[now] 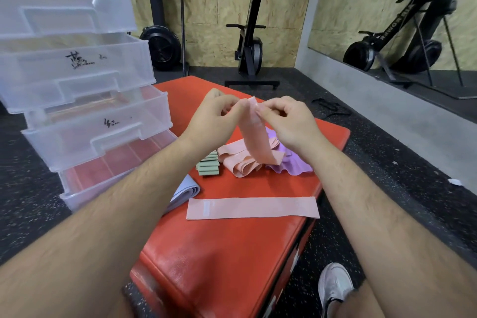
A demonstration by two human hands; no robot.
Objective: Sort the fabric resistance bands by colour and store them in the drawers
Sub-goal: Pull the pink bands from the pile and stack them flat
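Aloft, pink band [254, 137] between fingers [269, 106]

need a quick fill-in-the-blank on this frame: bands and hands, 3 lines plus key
1. The held band, pinched at its top by the left hand and the right hand, is ____ in colour.
2. The flat pink band lies on a ____ pad.
3. The green bands sit to the ____ of the pink pile.

Missing words: pink; red; left
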